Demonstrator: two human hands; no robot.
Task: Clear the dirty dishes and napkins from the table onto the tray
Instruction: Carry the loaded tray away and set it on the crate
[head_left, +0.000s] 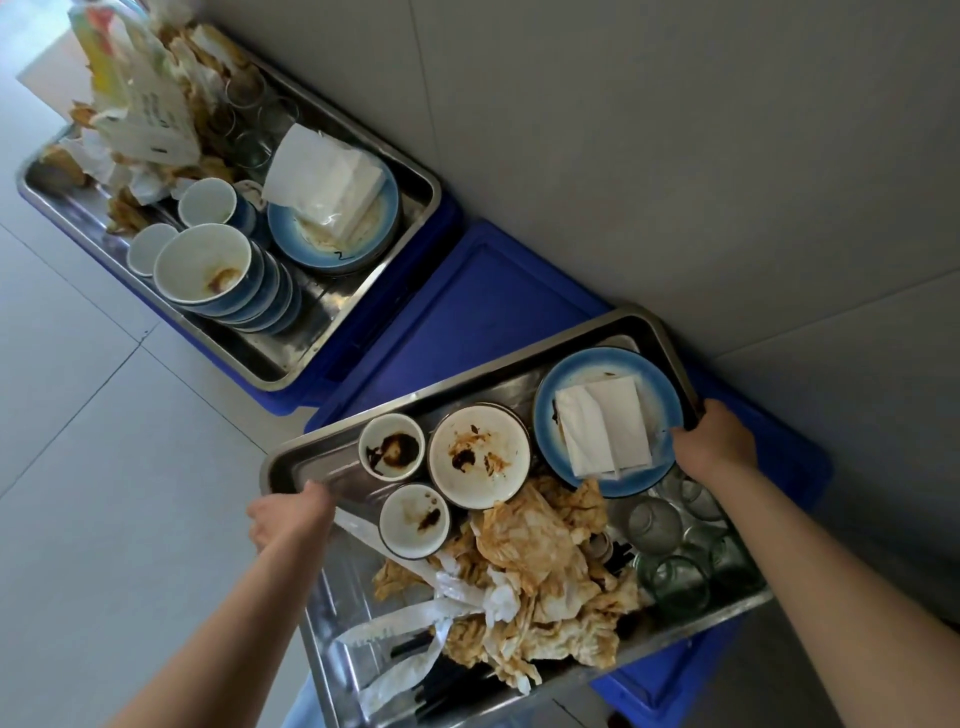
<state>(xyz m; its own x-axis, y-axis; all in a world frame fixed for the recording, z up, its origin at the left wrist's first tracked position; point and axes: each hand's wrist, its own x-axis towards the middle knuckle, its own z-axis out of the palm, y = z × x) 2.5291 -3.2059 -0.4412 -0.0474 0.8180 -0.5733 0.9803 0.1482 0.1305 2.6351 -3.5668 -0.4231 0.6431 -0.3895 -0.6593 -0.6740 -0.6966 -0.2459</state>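
- Left hand (288, 512) grips the tray (332, 613) rim at 9 o'clock; right hand (719, 439) grips the rim at 3 o'clock, fingers curled over the edge.
- Tray sits over a blue bin lid (483, 301), against the wall.
- Load: soiled napkins (540, 566) at 6 o'clock, stained bowls (480, 457) centre, blue plate (608, 426) at 1 o'clock, glasses (680, 551) at 4 o'clock.
- Judgement: heavy, stiff, slick steel; glassware fragile and prone to slide. Hold opposite rims, keep level.
- Second loaded tray (363, 312) at 11 o'clock crowds the set-down space.
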